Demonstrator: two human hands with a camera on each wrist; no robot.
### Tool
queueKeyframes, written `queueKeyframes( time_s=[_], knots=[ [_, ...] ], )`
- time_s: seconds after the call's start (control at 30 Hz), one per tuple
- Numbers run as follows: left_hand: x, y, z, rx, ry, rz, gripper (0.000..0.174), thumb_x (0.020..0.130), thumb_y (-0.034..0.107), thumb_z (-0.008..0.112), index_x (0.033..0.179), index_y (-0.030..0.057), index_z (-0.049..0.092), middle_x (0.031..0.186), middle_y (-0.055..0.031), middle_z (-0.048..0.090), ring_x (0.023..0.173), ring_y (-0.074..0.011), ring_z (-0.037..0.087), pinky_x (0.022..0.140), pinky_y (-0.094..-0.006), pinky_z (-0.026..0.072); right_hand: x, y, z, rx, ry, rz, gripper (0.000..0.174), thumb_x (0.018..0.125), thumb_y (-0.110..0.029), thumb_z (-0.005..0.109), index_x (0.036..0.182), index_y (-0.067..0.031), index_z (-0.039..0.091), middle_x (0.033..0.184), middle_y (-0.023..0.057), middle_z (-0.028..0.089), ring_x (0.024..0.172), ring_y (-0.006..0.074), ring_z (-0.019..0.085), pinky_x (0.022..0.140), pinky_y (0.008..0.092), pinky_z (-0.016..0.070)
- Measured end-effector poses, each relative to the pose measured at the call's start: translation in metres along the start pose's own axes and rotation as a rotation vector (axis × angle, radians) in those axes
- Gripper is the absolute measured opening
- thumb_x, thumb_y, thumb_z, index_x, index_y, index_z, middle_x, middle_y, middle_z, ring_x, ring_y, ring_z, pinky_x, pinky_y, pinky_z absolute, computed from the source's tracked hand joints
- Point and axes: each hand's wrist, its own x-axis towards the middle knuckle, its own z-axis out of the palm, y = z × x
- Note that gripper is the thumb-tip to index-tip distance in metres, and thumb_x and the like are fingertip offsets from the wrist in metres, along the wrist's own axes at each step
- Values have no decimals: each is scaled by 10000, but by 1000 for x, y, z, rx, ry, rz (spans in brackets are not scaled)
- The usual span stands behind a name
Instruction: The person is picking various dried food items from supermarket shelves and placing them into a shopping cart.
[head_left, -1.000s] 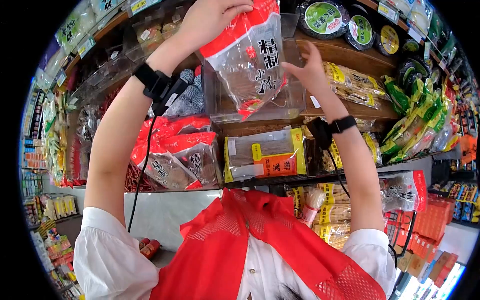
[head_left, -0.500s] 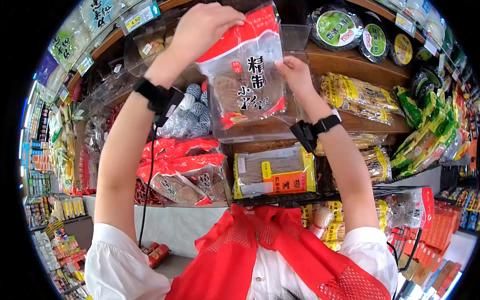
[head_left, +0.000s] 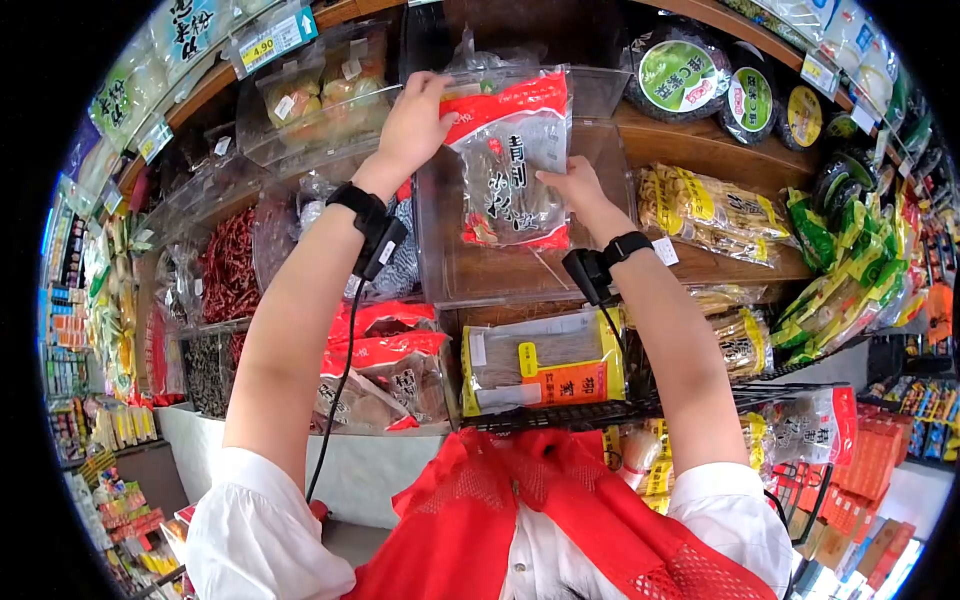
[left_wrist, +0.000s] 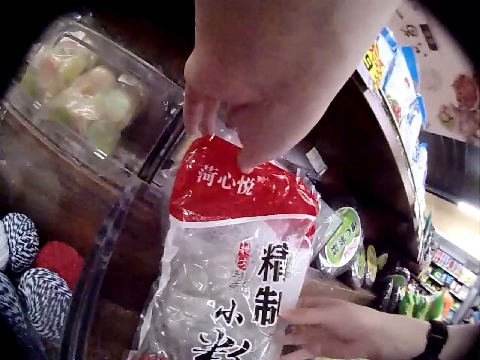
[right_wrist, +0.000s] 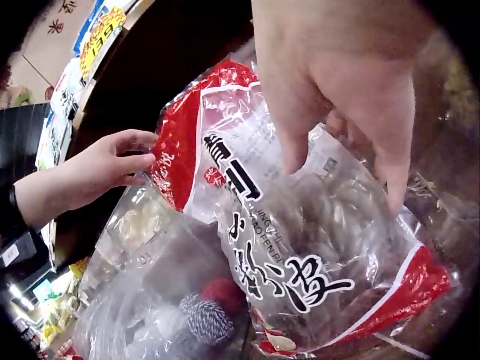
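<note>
A clear, red-topped bag of dried starch sheets [head_left: 515, 175] with black lettering hangs upright between both hands, overlapping a clear plastic bin [head_left: 450, 270] in the head view. My left hand [head_left: 415, 125] pinches its upper left corner, thumb in front on the red band in the left wrist view. At the bag's right side, my right hand [head_left: 580, 190] grips the edge. Its fingers reach over the plastic in the right wrist view, partly hidden behind the bag. Similar red-topped bags [head_left: 395, 365] lie on the lower shelf at left.
A yellow-edged noodle pack [head_left: 540, 365] lies on the shelf below. Right of the bin are yellow packs [head_left: 710, 210] and dark round packs [head_left: 680, 70]. Dried red chilies [head_left: 230, 265] fill a bin at left. A loaded black basket [head_left: 800, 400] stands at lower right.
The bag and left hand have lowered toward the bin, and the bag looks smaller and farther off. My right hand, reaching with spread fingers a second ago, has taken the bag's right edge.
</note>
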Motion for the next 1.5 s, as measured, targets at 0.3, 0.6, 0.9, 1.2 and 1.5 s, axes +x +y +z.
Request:
queueKeyframes(
  time_s=[0.3,0.6,0.9,1.2,1.5],
  knots=[
    [20,9,-60,149,-26,170,137,723,182,611,813,82,584,804,-86,580,813,-276,549,694,-384,449,-10,-8,0,102,57,9,251,724,-174,661,898,-12,579,775,99,611,687,182,579,639,340,471],
    [14,-28,-48,280,-131,76,138,737,237,598,826,131,609,774,-101,599,808,-268,548,690,-394,441,-7,2,27,-165,-56,0,400,685,-94,670,1018,55,505,951,116,581,782,173,558,686,285,440],
    [43,-28,-62,-190,-344,140,162,802,167,538,891,35,566,803,-136,595,766,-306,566,684,-332,443,32,31,14,-302,-121,-212,735,561,-238,755,1095,105,385,1020,251,544,931,315,565,790,359,446],
    [46,-28,-39,229,-51,316,113,800,154,506,839,78,579,836,-85,581,825,-286,552,702,-374,453,-39,-44,49,-1232,-532,-392,364,730,-226,596,1025,-23,524,865,216,595,836,376,567,722,424,459],
    [27,-4,-52,178,106,220,151,770,118,549,917,89,571,892,-79,569,871,-281,528,762,-375,424,2,-29,84,-864,-354,-634,239,753,-197,555,939,-49,529,817,186,601,793,365,571,686,437,447]
  ],
)
